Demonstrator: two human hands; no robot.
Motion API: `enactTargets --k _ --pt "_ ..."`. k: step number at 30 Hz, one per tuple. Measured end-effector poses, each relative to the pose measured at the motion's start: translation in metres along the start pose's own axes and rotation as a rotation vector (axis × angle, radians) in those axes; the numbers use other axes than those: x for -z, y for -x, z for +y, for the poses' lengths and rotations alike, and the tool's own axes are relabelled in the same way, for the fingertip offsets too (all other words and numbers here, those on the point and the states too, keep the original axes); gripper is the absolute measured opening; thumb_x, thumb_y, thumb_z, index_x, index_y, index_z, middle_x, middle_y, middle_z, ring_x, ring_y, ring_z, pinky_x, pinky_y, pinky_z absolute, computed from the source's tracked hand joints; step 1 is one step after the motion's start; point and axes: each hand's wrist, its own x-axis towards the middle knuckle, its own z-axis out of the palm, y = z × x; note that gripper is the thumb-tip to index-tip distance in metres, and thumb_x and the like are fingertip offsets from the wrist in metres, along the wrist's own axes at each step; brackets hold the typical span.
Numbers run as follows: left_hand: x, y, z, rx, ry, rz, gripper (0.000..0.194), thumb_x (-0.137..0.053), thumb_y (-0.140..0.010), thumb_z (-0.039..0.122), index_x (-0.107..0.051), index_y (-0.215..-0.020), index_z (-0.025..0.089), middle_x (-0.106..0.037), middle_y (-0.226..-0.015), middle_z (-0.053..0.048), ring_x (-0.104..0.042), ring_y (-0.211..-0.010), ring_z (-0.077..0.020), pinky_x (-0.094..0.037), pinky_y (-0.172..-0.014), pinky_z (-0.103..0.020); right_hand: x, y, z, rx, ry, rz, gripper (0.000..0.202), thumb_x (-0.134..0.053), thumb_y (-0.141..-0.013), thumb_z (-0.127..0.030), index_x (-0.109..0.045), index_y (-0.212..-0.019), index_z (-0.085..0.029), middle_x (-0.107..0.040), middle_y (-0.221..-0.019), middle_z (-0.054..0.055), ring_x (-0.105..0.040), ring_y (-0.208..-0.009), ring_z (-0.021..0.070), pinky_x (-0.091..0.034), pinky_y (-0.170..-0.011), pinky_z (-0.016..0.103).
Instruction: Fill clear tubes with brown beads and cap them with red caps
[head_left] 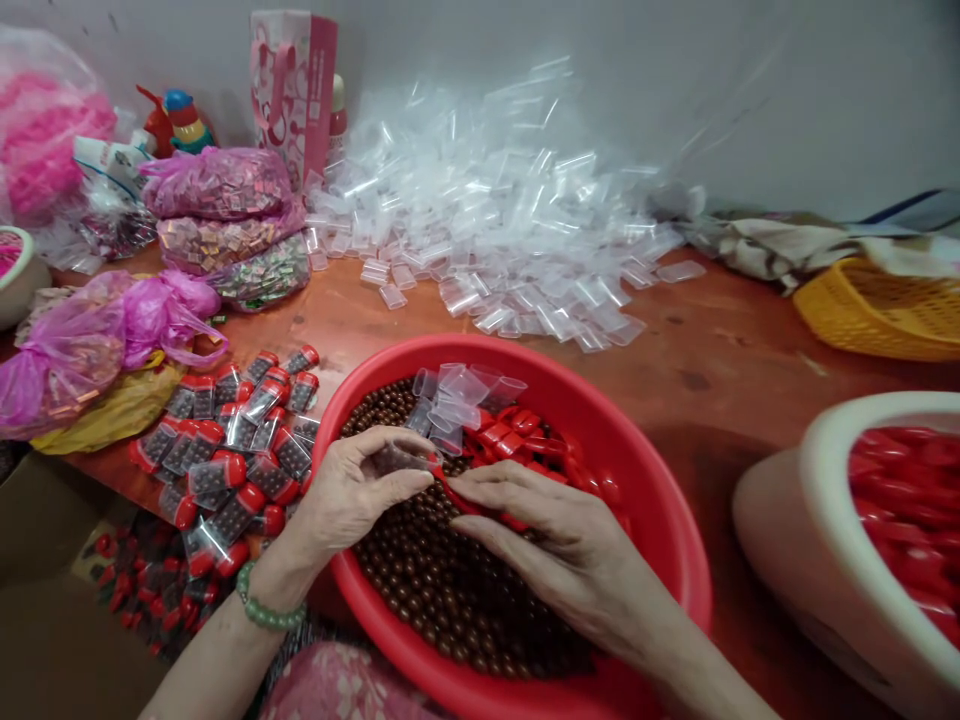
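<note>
My left hand (352, 490) pinches a small clear plastic case (401, 457) over the red basin (667, 500). My right hand (555, 550) holds a red cap (442, 478) between thumb and fingers, right at the end of that case. The fingers partly hide where the two meet, so I cannot tell whether the cap is seated. Beneath my hands the basin holds many brown balls (450, 580), a heap of loose red caps (525, 435) and several empty clear cases (457, 390).
Filled red-capped cases (225, 450) lie left, more in a box (45, 540) below. Clear cases (510, 210) are piled at the wall. A white tub (787, 500) of red caps stands right, near a yellow basket (862, 310). Pink bags (225, 190) sit back left.
</note>
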Motion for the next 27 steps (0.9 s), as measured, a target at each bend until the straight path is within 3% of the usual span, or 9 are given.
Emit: enactTargets --k 3,6,9,12,15,20,27 --pt "0.002 0.001 0.001 -0.064 -0.054 -0.004 0.018 -0.073 -0.075 0.019 -0.072 -0.093 0.018 -0.068 -0.101 -0.004 -0.061 -0.095 -0.0160 -0.046 -0.089 -0.028 0.005 -0.003 0.004 -0.156 -0.153 0.015 0.018 -0.071 -0.080 -0.029 -0.069 -0.097 -0.022 -0.073 -0.087 0.004 -0.069 -0.078 0.0168 -0.057 -0.072 0.028" --pt "0.002 0.003 0.004 -0.117 -0.067 -0.023 0.015 -0.073 -0.074 0.017 -0.073 -0.090 0.018 -0.069 -0.105 -0.005 -0.062 -0.099 -0.0177 -0.047 -0.091 -0.030 0.003 -0.009 0.006 -0.316 -0.404 0.124 0.029 -0.079 -0.071 -0.035 -0.065 -0.094 -0.022 -0.074 -0.085 0.003 -0.071 -0.076 0.0177 -0.058 -0.068 0.028" --pt "0.000 0.002 0.006 -0.119 -0.060 -0.082 0.014 -0.073 -0.074 0.015 -0.073 -0.088 0.017 -0.070 -0.104 -0.007 -0.063 -0.100 -0.0193 -0.048 -0.092 -0.032 -0.001 -0.015 0.004 -0.357 -0.544 0.206 0.028 -0.081 -0.069 -0.034 -0.061 -0.085 -0.022 -0.073 -0.075 0.001 -0.069 -0.066 0.0150 -0.057 -0.061 0.024" --pt "0.001 0.001 0.006 -0.068 -0.019 -0.092 0.017 -0.072 -0.075 0.015 -0.072 -0.092 0.017 -0.072 -0.104 -0.007 -0.065 -0.097 -0.0187 -0.048 -0.091 -0.031 -0.007 -0.020 0.000 -0.274 -0.411 0.276 0.017 -0.077 -0.074 -0.032 -0.064 -0.078 -0.022 -0.071 -0.069 -0.001 -0.066 -0.060 0.0131 -0.055 -0.055 0.022" --pt "0.003 0.000 0.005 -0.067 0.048 -0.073 0.017 -0.071 -0.077 0.017 -0.070 -0.094 0.017 -0.072 -0.101 -0.005 -0.066 -0.094 -0.0166 -0.049 -0.088 -0.028 -0.013 -0.024 -0.002 -0.079 -0.145 0.318 0.005 -0.070 -0.082 -0.022 -0.069 -0.087 -0.023 -0.073 -0.075 0.000 -0.068 -0.064 0.0138 -0.057 -0.061 0.023" --pt "0.006 0.001 0.001 -0.067 0.108 -0.055 0.015 -0.070 -0.080 0.018 -0.067 -0.095 0.018 -0.071 -0.095 -0.001 -0.063 -0.086 -0.0099 -0.047 -0.081 -0.020 -0.021 -0.027 -0.004 0.233 0.232 0.335 0.018 -0.061 -0.086 -0.011 -0.066 -0.101 -0.019 -0.073 -0.086 0.005 -0.070 -0.075 0.0159 -0.060 -0.071 0.027" --pt "0.007 0.002 -0.003 -0.120 0.124 -0.013 0.016 -0.068 -0.083 0.019 -0.064 -0.098 0.018 -0.070 -0.102 -0.002 -0.063 -0.093 -0.0109 -0.047 -0.086 -0.021 -0.031 -0.026 -0.003 0.295 0.377 0.300 0.030 -0.059 -0.087 -0.010 -0.059 -0.115 -0.019 -0.070 -0.100 0.010 -0.069 -0.091 0.0190 -0.060 -0.078 0.029"
